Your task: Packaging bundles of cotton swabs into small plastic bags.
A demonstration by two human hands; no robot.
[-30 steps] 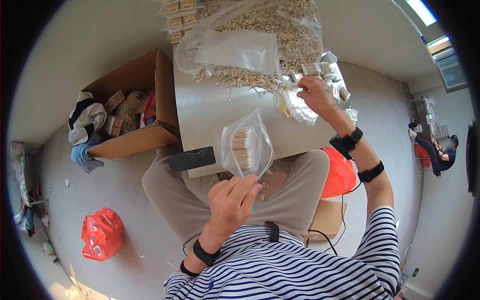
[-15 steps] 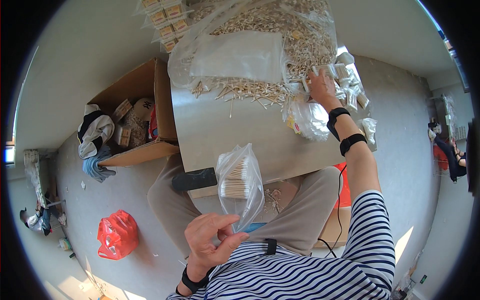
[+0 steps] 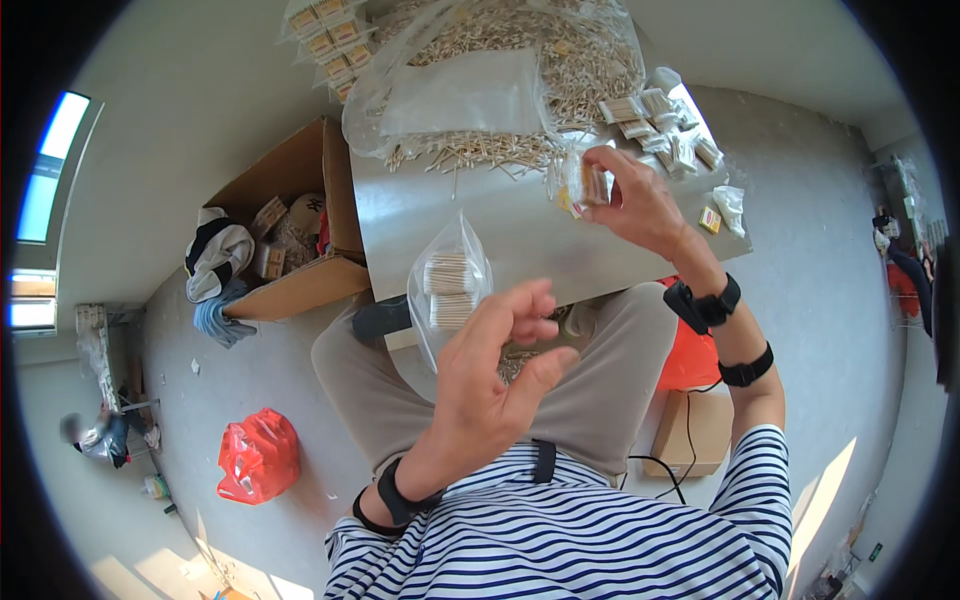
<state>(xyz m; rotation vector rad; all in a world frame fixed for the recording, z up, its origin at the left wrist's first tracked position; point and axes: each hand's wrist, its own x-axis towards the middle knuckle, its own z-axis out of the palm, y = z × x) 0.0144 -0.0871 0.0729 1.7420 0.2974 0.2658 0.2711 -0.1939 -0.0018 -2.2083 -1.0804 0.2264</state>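
Note:
My left hand [image 3: 490,375] is raised over my lap with thumb and fingers apart, holding nothing. Just beyond it, a clear plastic bag [image 3: 450,250] with two stacked bundles of cotton swabs [image 3: 449,290] leans at the table's near edge. Over the right part of the table, my right hand [image 3: 640,205] pinches a small clear packet of cotton swabs [image 3: 597,185] between thumb and fingers. Clear plastic film with a yellow patch [image 3: 572,195] shows beside the packet; whether my hand also grips it I cannot tell. Filled swab packets [image 3: 660,125] lie piled beyond that hand.
A large heap of loose cotton swabs [image 3: 590,75] in clear plastic covers the table's far side, a flat clear bag [image 3: 460,92] on top. Strips of labelled packets [image 3: 325,40] lie far left. An open cardboard box [image 3: 340,190] stands left; a red plastic bag [image 3: 258,455] sits on the floor.
My right hand has drawn back from the packet pile toward me, now with a packet. My left hand has let go of the bag's lower end and opened, moving up and right.

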